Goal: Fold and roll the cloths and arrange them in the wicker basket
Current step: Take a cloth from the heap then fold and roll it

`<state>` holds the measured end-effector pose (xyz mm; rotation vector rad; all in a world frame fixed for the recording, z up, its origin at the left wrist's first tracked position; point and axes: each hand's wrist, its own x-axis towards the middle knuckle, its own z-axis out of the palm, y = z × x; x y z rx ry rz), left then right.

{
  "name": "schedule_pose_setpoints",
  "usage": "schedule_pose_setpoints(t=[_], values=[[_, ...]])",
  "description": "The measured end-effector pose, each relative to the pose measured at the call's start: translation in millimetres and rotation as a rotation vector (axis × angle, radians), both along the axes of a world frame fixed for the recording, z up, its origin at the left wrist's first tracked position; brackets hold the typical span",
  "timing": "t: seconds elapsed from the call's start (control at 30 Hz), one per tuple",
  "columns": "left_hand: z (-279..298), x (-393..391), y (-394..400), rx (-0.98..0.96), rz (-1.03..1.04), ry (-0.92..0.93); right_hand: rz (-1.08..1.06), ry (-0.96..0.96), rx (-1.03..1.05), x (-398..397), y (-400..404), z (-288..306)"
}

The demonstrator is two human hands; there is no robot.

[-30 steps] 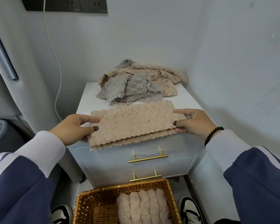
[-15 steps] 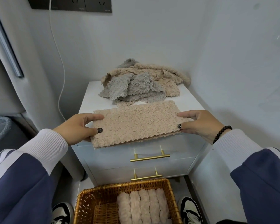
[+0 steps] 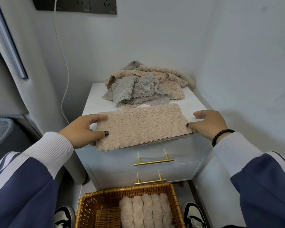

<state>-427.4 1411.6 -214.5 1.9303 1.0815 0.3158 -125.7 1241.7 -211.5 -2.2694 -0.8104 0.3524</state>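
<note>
A beige textured cloth (image 3: 143,125), folded into a long strip, lies across the front of the white nightstand (image 3: 92,104), its near edge hanging slightly over. My left hand (image 3: 84,129) pinches its left end, thumb on top. My right hand (image 3: 207,123) is at the right end: the thumb touches the cloth's edge while the loosely curled fingers hover just off it. On the floor below stands the wicker basket (image 3: 89,204), holding several rolled beige cloths (image 3: 146,211) side by side.
A heap of unfolded beige and grey cloths (image 3: 145,86) fills the back of the nightstand top. Walls close in behind and on the right. Two drawers with gold handles (image 3: 153,161) face me. My shoes (image 3: 192,214) flank the basket. A white cable (image 3: 64,79) hangs at left.
The cloth's two layers have been drawn even and now lie flat on the nightstand. My right hand's fingers have lifted off the cloth's right end; the left hand keeps its hold.
</note>
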Motion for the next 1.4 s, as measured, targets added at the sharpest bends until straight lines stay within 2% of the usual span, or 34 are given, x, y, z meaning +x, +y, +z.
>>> schedule_pose_setpoints(t=[0.1, 0.23, 0.33, 0.43, 0.5, 0.57, 0.63, 0.8, 0.87, 0.93, 1.0, 1.17, 1.4], values=[[6.4, -1.6, 2.2, 0.149, 0.040, 0.072, -0.038, -0.104, 0.082, -7.0, 3.9, 5.8], [2.9, 3.4, 1.6, 0.538, 0.188, 0.203, -0.004, -0.232, 0.178, -25.9, 20.0, 6.5], [-10.0, 16.0, -7.4, 0.629, 0.162, 0.164, 0.079, -0.277, 0.206, -45.1, 36.7, 3.4], [-19.8, 32.8, -19.0, 0.759, 0.097, 0.154, 0.255, -0.341, 0.130, -63.3, 51.2, -0.9], [-20.6, 41.8, -24.1, 0.857, 0.089, 0.234, 0.407, -0.387, -0.057, -74.9, 59.4, -8.8], [-20.7, 47.9, -26.7, 0.833, 0.085, 0.332, 0.484, -0.412, -0.310, -84.5, 65.9, -20.3], [-21.5, 52.3, -25.8, 0.777, 0.053, 0.360, 0.500, -0.423, -0.479, -90.2, 68.6, -26.4], [-23.7, 55.9, -22.8, 0.696, -0.099, 0.341, 0.551, -0.401, -0.588, -98.8, 57.6, -7.8], [-27.5, 56.6, -25.1, 0.671, -0.134, 0.385, 0.513, -0.444, -0.523, -102.5, 54.4, 0.3], [-32.2, 57.5, -28.8, 0.670, -0.151, 0.472, 0.470, -0.541, -0.325, -104.7, 58.3, 1.5], [-33.7, 59.1, -31.4, 0.679, -0.159, 0.525, 0.519, -0.603, -0.196, -102.9, 65.5, -5.5], [-32.2, 56.5, -27.9, 0.661, -0.173, 0.549, 0.664, -0.557, -0.284, -93.6, 72.7, -31.0], [-33.7, 42.8, -9.6, 0.511, -0.090, 0.569, 0.545, -0.489, -0.414, -58.4, 69.4, -31.6]])
